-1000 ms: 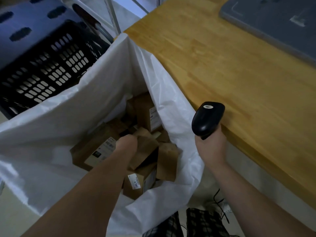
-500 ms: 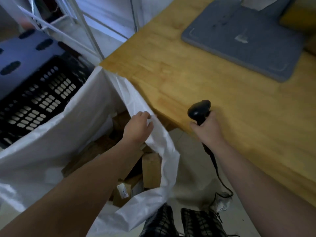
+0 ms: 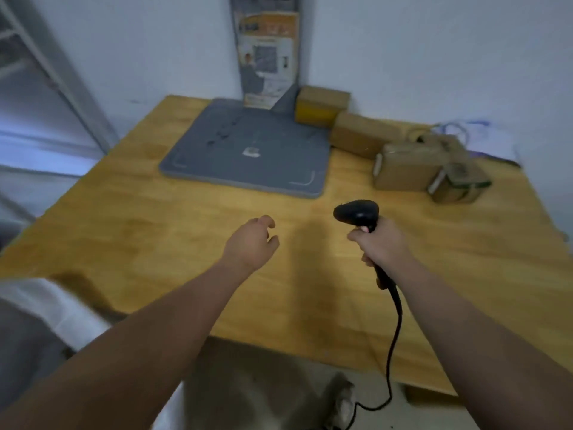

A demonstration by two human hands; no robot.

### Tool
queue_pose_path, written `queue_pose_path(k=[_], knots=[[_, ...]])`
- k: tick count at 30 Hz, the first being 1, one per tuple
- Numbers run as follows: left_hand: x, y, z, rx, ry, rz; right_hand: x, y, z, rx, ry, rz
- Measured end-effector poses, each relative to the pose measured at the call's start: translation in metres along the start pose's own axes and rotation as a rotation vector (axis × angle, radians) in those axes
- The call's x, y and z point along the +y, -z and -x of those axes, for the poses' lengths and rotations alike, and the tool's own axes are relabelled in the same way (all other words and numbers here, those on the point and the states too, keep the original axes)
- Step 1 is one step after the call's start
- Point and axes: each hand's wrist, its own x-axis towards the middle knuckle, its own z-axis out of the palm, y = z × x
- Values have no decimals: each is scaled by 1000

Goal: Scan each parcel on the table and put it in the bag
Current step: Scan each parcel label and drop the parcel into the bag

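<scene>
Light wooden table (image 3: pixel 155 218) has a flat grey pad (image 3: pixel 248 150) at its far edge, white plastic bag (image 3: pixel 55 305) off the near left corner. Brown cardboard parcels (image 3: pixel 406 167) are bunched in the far right corner. Left hand (image 3: pixel 251 243) hovers mid-table, fingers loosely curled on nothing; right hand (image 3: pixel 383 243) grips the black corded scanner (image 3: pixel 356 212).

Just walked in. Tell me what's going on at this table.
A person's right hand grips a black corded scanner over the wooden table. The left hand hovers beside it, holding nothing. Several brown parcels sit at the back right, next to a grey mat. The white bag shows at lower left.
</scene>
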Motion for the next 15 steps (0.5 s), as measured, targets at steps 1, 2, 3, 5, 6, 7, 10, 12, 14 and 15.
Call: queue_pose_path(k=[1, 2, 3, 5, 6, 7, 10, 12, 14, 15], knots=[[18, -4, -12, 0, -21, 3, 5, 19, -10, 35, 1, 10], [37, -8, -24, -3, -39, 5, 10, 38, -20, 72, 5, 30], [56, -13, -36, -7, -56, 6, 16, 57, -30, 105, 9, 57], [90, -24, -59, -10, -83, 4, 30, 92, -50, 149, 16, 98], [106, -29, -69, -15, -91, 5, 37, 108, -60, 162, 18, 109], [122, -35, -78, -21, -98, 7, 44, 122, -70, 177, 18, 113], [159, -55, -103, -48, -106, 9, 61, 155, -95, 211, 19, 93], [178, -69, -118, -70, -116, 14, 68, 170, -112, 221, 30, 88], [192, -79, -136, -87, -143, 2, 71, 181, -129, 228, 35, 98], [198, -82, -148, -89, -163, -9, 71, 185, -139, 228, 35, 94]])
